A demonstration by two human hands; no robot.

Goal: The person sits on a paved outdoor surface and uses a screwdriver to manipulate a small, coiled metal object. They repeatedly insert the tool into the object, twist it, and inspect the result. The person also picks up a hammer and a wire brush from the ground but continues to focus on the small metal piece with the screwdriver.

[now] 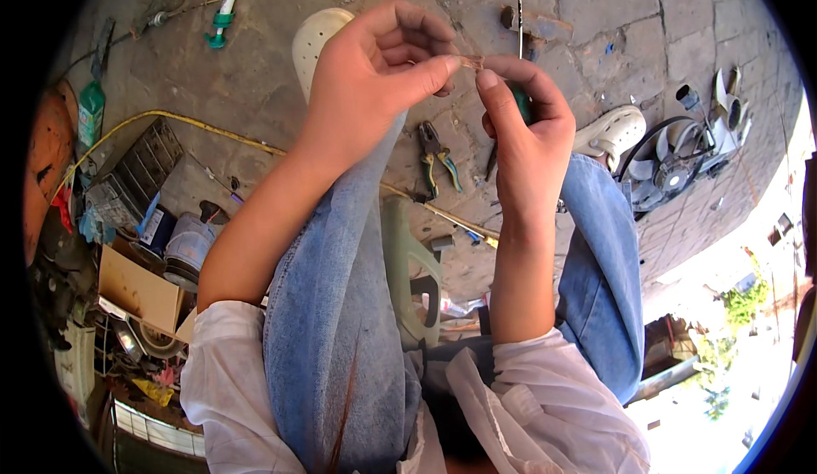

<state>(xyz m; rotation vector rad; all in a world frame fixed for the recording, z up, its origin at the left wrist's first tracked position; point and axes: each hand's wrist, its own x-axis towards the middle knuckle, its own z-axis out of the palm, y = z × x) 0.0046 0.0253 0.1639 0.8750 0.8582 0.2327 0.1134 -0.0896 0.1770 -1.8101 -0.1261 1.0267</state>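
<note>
My left hand [374, 74] is closed in a pinch on a short twist of thin copper-coloured wire strands [471, 62]. Opposite it, the thumb and forefinger of my right hand [528, 117] pinch the other end of the strands. Tucked in my right palm is what looks like a screwdriver [520, 16], its long thin shaft pointing away from me and part of a green handle showing between the fingers. On the paving below my hands lie pliers [436, 157] with yellow-and-blue handles, jaws pointing away. A hammer [538, 25] lies beyond my right hand.
A fan [668, 163] with loose blades lies at the right. At the left are a cardboard box [140, 291], a bucket [189, 248] and a dark grille-like part [140, 172]. A yellow hose [213, 134] crosses the paving. A white-and-green syringe-like tube [226, 10] lies far left. Beneath me is a green stool [407, 253].
</note>
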